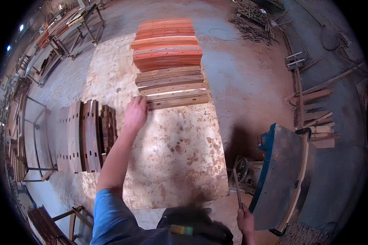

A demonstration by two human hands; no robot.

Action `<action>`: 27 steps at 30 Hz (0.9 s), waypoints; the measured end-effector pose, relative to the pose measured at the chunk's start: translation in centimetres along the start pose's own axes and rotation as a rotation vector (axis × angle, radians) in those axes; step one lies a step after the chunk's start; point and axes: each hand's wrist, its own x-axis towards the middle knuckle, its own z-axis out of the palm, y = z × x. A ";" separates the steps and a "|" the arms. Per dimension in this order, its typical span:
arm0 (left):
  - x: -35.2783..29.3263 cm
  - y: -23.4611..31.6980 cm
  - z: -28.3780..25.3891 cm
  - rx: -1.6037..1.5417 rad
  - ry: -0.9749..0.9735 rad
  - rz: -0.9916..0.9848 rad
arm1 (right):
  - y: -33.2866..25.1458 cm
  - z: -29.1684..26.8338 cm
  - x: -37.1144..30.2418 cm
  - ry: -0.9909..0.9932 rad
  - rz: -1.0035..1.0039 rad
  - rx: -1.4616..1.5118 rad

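My left arm reaches out across a pale, blotchy board [176,163]. At its end my left hand [136,113] closes over the left end of the nearest wooden slat [178,102], which has small slots along its edge. Behind that slat lie several more brown slats [169,75] side by side, and beyond them a row of orange-red slats [167,57]. Low at the right, beside the board, my right hand [245,220] grips a long thin file-like tool [237,190] that points upward; its exact kind is unclear.
Slotted dark slats [90,136] stand in a row on the board's left. A curved panel with clamps [280,175] is close on my right, next to a round-faced machine part [242,169]. Scrap wood [255,20] is heaped far right; metal racks [37,134] line the left.
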 end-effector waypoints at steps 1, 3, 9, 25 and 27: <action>1.8 0.9 1.3 0.028 0.004 0.021 | 0.1 -0.3 -0.2 0.004 -0.009 -0.033; 5.1 1.7 3.5 0.071 -0.032 0.025 | 4.1 0.5 -0.5 0.039 0.029 0.023; 9.6 3.6 7.2 0.179 -0.134 -0.007 | 3.8 -0.4 -2.9 0.130 -0.106 -0.111; 10.6 4.7 9.1 0.111 -0.018 -0.022 | 5.4 -0.1 -0.3 -0.027 0.142 0.059; 10.0 4.8 10.3 0.127 0.007 -0.038 | 6.5 0.3 -0.3 0.027 -0.008 -0.020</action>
